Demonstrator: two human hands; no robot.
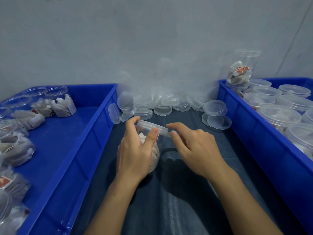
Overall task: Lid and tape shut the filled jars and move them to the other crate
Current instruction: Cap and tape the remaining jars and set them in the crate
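Left grip: the left hand (135,150) wraps the jar (152,146) from the side, fingers curled round the wall, thumb (153,135) pressed just under the lid (152,127).
Right grip: the right hand (198,150) pinches a short strip of clear tape (168,134) between thumb and forefinger at the lid's edge; the other fingers lie loosely bent.
Jar position: held tilted above the dark cloth (177,192), between the two crates, lid already on.
Jar contents: pale paper sachets, packed loosely.
Step in hand: judged to be taping the lid to the jar wall; the far end of the strip cannot be made out.
Handling, jar: thin clear plastic, likely light, smooth and somewhat slippery; the wall may flex under a hard squeeze. Take hold round the middle of the wall, not by the lid alone.
Handling, tape: thin and clingy; it probably wrinkles if slack, so keep it taut.
Left crate (94,129): blue, holds open filled jars (63,106) with no lids.
Right crate (240,119): blue, holds lidded jars (279,114), close together.
Spare lids (162,106): a loose heap at the wall, between the crates.
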